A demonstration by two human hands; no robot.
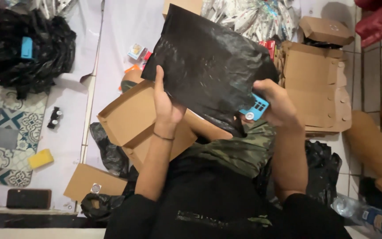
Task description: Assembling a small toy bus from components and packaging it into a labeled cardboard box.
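Up front: a seated person holds a black bag (208, 66) over the lap, both hands raised.
Left hand: (165, 102) grips the bag's left edge — thumb on the near face, fingers curled behind it, closed on the plastic; a thin band sits at the wrist.
Right hand: (276, 106) closed around a small blue device (255, 108) at the bag's lower right corner; fingers wrapped over it, and whether they also pinch the bag I cannot tell.
Bag: flat, glossy, tilted, held up between the hands and hiding part of the boxes behind.
Blue device: touching the bag's lower edge, partly covered by the right hand — a grid of small squares and a round button show.
Open box: (129, 117) cardboard, lid up, just below the left hand, resting by the knee.
Flat boxes: (317, 86) a stack of unfolded cardboard to the right of the bag.
Black pile: (27, 48) crumpled plastic at far left, with another blue piece (26, 48) on it.
Sponge: (40, 158) yellow, on the patterned mat, well apart from the hands.
Bottle: (372, 217) clear plastic, lying at lower right.
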